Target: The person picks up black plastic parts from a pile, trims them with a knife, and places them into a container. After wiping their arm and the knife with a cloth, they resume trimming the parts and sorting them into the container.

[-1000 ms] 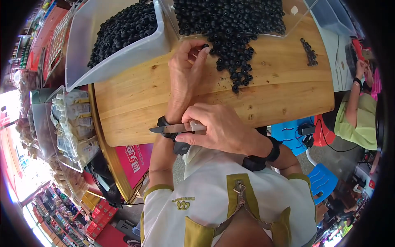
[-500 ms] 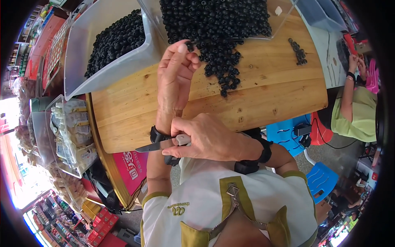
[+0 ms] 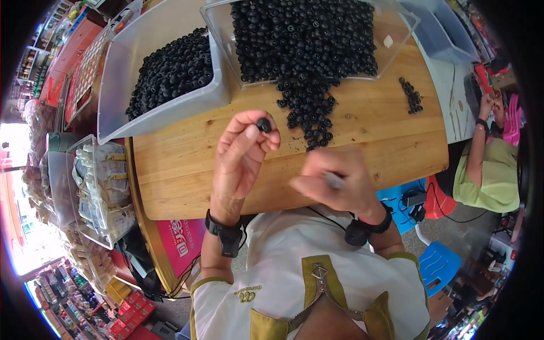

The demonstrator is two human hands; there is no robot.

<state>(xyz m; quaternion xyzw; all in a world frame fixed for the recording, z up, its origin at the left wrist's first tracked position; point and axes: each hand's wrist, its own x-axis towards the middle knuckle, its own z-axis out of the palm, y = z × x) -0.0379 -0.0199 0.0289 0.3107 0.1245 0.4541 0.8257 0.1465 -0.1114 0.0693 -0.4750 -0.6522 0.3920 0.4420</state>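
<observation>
My left hand (image 3: 243,156) is raised over the wooden table, pinching a small round black part (image 3: 263,124) between thumb and fingers. To its right, my right hand (image 3: 340,181) is closed and blurred by motion. A pale bit of the knife handle (image 3: 335,180) shows in that fist; the blade cannot be made out. Beyond my hands, loose black ring-like parts (image 3: 309,110) spill from a clear box (image 3: 243,85) heaped with the same kind. A translucent bin (image 3: 170,113) at the far left holds more of them.
A short row of black parts (image 3: 411,96) lies on the right of the wooden table (image 3: 181,181). Grey-blue bins (image 3: 442,34) stand at the far right. A blue stool (image 3: 436,269) and a co-worker in a green shirt (image 3: 487,175) are further right.
My right hand with the knife has moved right and up, away from my left wrist. My left hand, still holding the black part, sits lower in the picture.
</observation>
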